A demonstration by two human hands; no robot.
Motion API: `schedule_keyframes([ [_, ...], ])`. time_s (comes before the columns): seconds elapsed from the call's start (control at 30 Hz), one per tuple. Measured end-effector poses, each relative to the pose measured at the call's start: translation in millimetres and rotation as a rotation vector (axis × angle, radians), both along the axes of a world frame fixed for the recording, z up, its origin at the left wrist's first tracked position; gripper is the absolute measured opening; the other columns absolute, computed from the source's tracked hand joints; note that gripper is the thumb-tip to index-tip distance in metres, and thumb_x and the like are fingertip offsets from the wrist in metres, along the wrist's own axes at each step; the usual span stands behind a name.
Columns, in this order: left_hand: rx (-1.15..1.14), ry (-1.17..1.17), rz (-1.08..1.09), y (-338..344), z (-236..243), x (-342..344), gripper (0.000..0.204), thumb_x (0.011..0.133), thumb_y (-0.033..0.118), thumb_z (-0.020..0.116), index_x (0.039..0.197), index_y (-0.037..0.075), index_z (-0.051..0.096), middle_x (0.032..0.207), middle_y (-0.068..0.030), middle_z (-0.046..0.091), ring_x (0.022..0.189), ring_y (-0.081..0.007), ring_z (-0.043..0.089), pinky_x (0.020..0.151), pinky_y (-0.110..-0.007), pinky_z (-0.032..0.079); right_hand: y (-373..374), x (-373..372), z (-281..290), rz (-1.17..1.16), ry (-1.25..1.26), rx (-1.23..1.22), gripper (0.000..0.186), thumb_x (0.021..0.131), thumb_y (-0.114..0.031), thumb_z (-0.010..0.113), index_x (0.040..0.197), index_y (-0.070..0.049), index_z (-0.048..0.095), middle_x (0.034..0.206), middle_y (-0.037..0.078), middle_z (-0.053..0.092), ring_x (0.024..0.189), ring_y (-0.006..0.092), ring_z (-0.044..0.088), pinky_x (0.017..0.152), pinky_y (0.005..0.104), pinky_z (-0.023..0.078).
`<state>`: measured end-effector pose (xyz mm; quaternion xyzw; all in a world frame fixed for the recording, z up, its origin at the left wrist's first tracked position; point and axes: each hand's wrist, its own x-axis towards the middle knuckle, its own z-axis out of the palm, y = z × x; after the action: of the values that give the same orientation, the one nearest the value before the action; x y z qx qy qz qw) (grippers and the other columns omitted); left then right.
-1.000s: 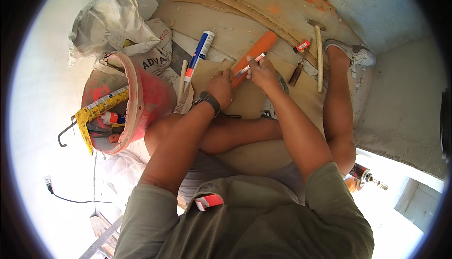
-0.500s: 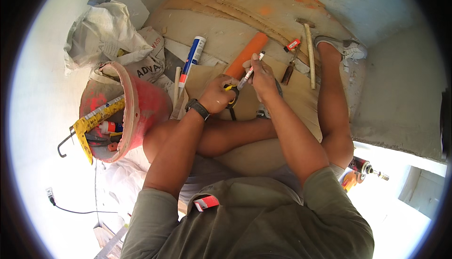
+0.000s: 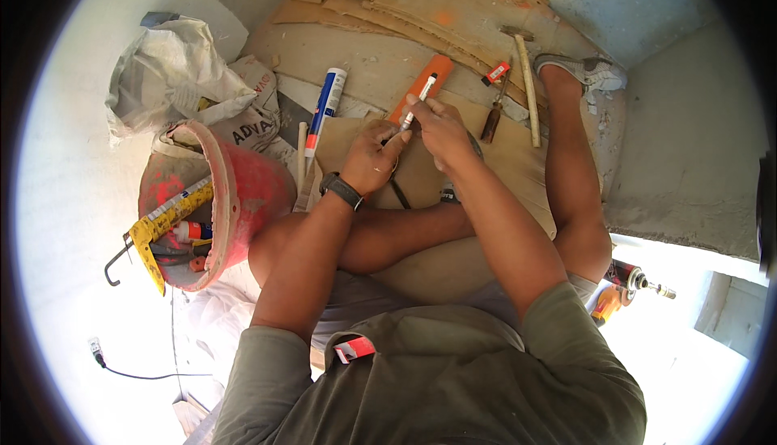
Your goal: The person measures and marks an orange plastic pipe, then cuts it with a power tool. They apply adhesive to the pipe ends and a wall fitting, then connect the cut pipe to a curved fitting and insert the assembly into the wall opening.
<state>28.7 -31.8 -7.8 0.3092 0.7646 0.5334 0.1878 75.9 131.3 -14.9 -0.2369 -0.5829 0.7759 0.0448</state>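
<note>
My right hand (image 3: 437, 133) is closed round a slim white marker (image 3: 424, 89) with a dark band near its upper end. My left hand (image 3: 375, 158) is closed at the marker's lower end; what else it holds is mostly hidden. Behind both hands lies an orange pipe (image 3: 435, 68) on brown cardboard (image 3: 510, 182). A white-and-blue sealant tube (image 3: 328, 101) lies left of the pipe. To the right are a small red-and-black box (image 3: 496, 73), a dark-handled tool (image 3: 490, 123) and a hammer (image 3: 528, 89) with a pale handle.
A red bucket (image 3: 249, 210) holding a yellow caulking gun (image 3: 162, 218) stands left, below crumpled sacks (image 3: 174, 72). My bare legs surround the work spot. A grey ledge (image 3: 680, 161) runs along the right; a gas-canister torch (image 3: 627, 279) lies beneath it.
My right hand has shifted slightly left with the marker. The yellow-and-black object seen in my left hand half a second ago is now mostly hidden behind my fingers.
</note>
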Motion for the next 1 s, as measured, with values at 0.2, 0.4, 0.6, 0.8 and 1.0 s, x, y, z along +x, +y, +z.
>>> schedule_keyframes([
  [0.2,-0.133,0.232,0.08,-3,2,14,0.033,0.099,0.026,0.067,0.104,-0.006,0.07,0.105,-0.0199,0.069,0.097,-0.0306,0.065,0.088,-0.041,0.051,28,-21,33,-0.223,-0.229,0.373,0.03,0.106,-0.027,0.058,0.093,-0.002,0.067,0.079,0.008,0.067,0.072,0.0189,0.065,0.064,0.0338,0.049],
  [0.4,0.188,-0.29,0.173,-5,7,2,0.033,0.101,0.028,0.067,0.108,-0.004,0.069,0.103,-0.0123,0.07,0.095,-0.0195,0.067,0.085,-0.035,0.053,75,-9,68,0.019,-0.04,0.128,0.016,0.102,-0.018,0.058,0.11,-0.004,0.063,0.081,0.008,0.067,0.068,0.0156,0.066,0.06,0.0324,0.049],
  [0.6,0.171,-0.144,0.017,-8,33,-1,0.025,0.102,0.024,0.069,0.108,0.0,0.07,0.091,-0.0005,0.067,0.076,-0.0064,0.057,0.07,-0.024,0.049,47,39,65,0.469,0.028,0.927,0.024,0.099,-0.013,0.059,0.121,-0.004,0.063,0.092,0.017,0.069,0.079,0.0302,0.069,0.075,0.0412,0.055],
  [0.8,-0.196,0.014,-0.146,-17,59,8,0.03,0.096,0.023,0.073,0.106,-0.004,0.07,0.089,-0.0184,0.068,0.08,-0.0291,0.065,0.076,-0.038,0.051,46,54,73,0.555,0.19,1.287,0.014,0.094,-0.008,0.061,0.107,-0.006,0.067,0.095,0.017,0.065,0.091,0.0404,0.066,0.082,0.0491,0.053],
  [1.0,-0.284,0.358,-0.275,-19,72,9,0.023,0.094,0.018,0.074,0.105,-0.002,0.071,0.102,-0.0171,0.072,0.092,-0.0332,0.07,0.081,-0.039,0.053,46,64,80,0.672,0.253,1.447,0.009,0.086,-0.004,0.064,0.094,-0.008,0.063,0.09,0.014,0.064,0.09,0.0394,0.065,0.079,0.0497,0.052],
])
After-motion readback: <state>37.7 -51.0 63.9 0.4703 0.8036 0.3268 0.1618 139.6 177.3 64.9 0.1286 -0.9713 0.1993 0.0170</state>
